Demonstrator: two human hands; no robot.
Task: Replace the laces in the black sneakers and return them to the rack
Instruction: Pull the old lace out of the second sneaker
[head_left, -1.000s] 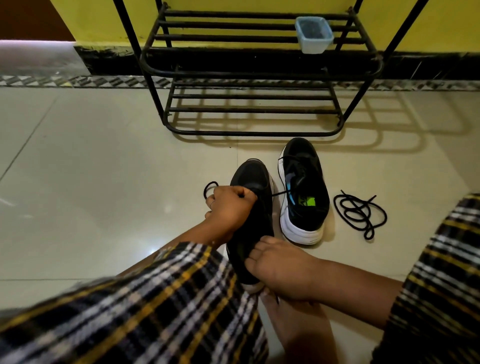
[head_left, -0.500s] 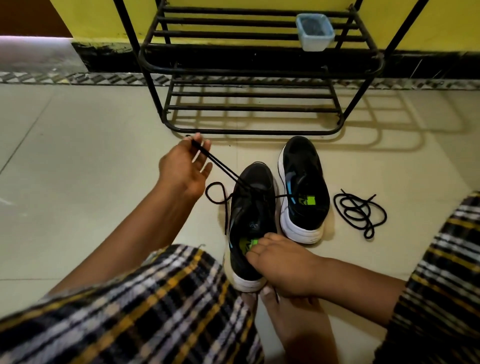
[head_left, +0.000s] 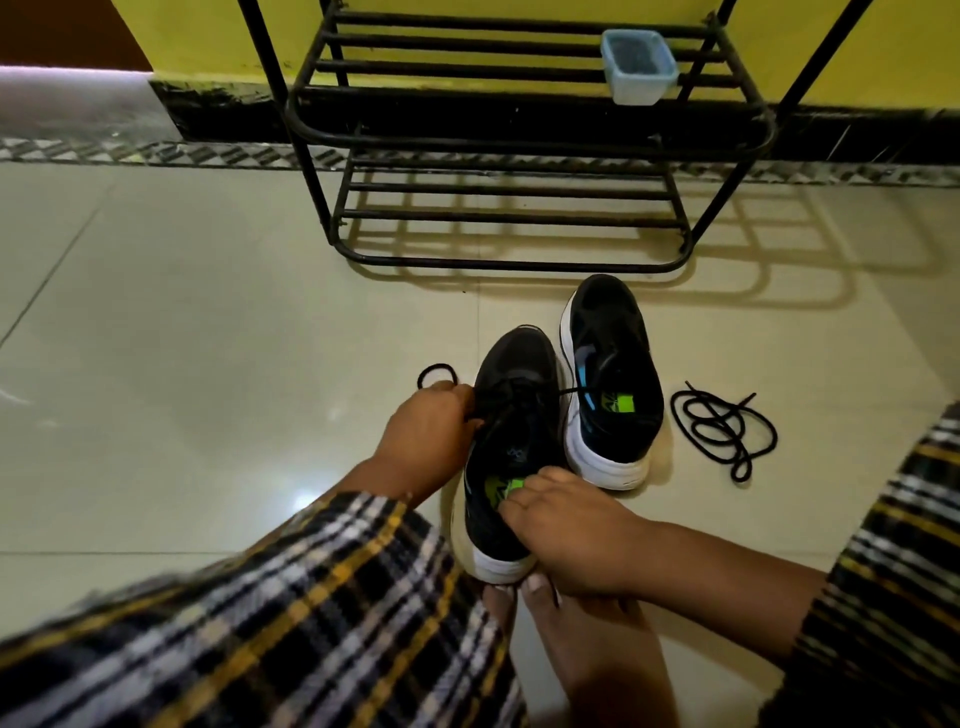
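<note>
Near sneaker sits between left hand pinching lace and right hand gripping heel.

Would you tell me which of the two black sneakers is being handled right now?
The nearer sneaker: both hands are on it; the other sneaker stands untouched beside it.

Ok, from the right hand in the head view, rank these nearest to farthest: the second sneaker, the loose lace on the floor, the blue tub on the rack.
From the right hand, which holds the near sneaker's heel:
1. Second sneaker, just ahead of the hand, standing on the floor.
2. Loose lace, coiled on the floor to the right of that sneaker.
3. Blue tub, far ahead on the rack's upper shelf.
</note>
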